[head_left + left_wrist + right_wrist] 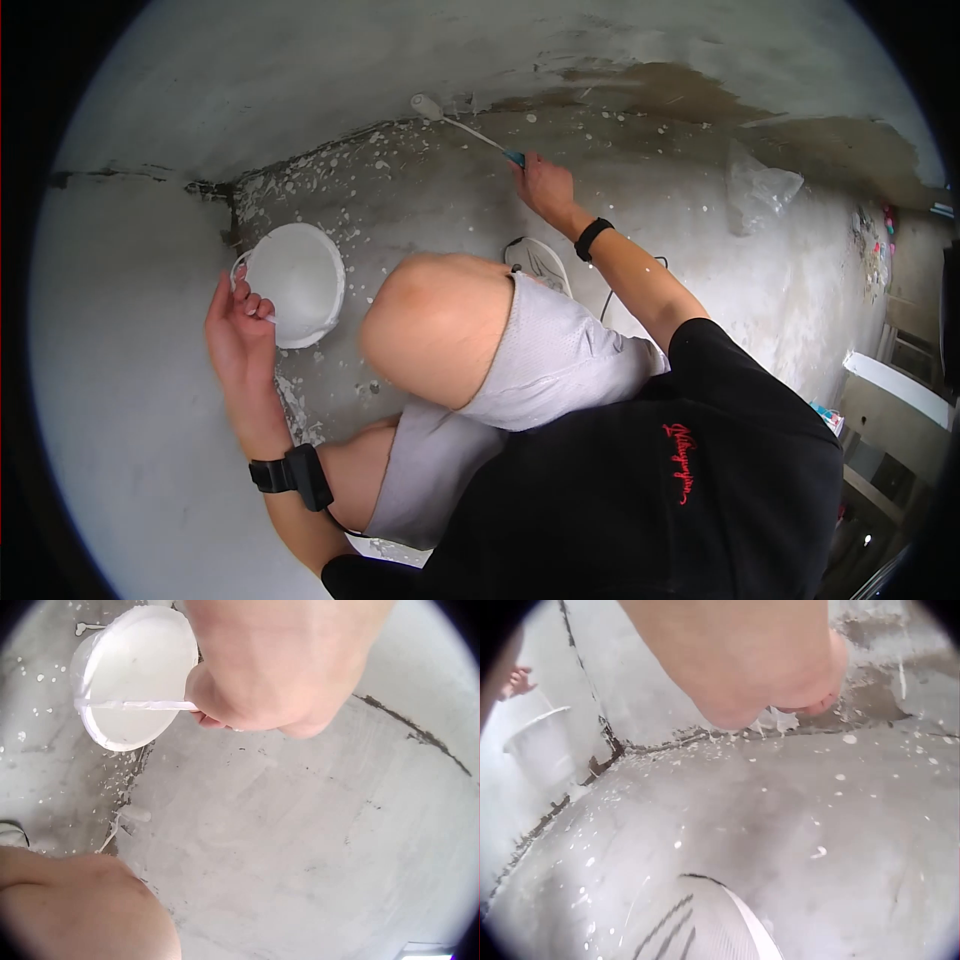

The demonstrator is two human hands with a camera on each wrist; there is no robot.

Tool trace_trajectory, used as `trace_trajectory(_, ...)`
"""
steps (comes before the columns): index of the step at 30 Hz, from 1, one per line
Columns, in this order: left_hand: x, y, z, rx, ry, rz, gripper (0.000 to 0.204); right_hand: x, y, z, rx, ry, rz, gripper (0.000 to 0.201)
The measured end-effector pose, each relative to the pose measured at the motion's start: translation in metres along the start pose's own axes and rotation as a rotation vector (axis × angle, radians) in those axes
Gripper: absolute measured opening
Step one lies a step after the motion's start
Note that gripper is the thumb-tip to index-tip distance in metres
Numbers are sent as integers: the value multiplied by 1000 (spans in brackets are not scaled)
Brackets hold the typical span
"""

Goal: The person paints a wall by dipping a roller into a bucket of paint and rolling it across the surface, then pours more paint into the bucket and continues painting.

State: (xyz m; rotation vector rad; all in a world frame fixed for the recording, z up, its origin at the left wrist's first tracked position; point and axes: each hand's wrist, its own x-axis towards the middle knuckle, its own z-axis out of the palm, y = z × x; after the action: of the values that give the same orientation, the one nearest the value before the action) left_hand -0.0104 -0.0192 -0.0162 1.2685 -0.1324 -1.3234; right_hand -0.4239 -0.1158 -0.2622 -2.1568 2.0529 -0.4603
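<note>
The crouching person's left hand (pixel 238 325), at nine o'clock, has fingers curled round a thin handle. The right arm stretches toward one o'clock, its right hand (pixel 543 188) gripping a blue handle.

One white bucket (pixel 296 283) of paint, with one thin wire handle (pixel 135 706). One paint roller (pixel 465 130) on its blue-gripped stick. Two hands at work: a left hand (pixel 238 330) and a right hand (pixel 545 187), each wrist wearing one black strap. One shoe (pixel 537 262) and one clear plastic bag (pixel 760 190) on the floor.
</note>
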Motion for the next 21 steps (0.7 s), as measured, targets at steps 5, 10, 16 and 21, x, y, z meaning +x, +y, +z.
trace_trajectory(5,-2,3,-4,-2,11,18,21,17,-3,7,-92,-26,-29,39)
trace_trajectory(10,-4,4,-7,12,35,52,22,5,40,-16,-188,-68,71,40)
trace_trajectory(16,-1,2,-7,15,35,37,23,-25,112,-49,-278,39,195,42)
trace_trajectory(21,2,1,-7,14,28,22,23,-47,164,-68,-288,82,338,44)
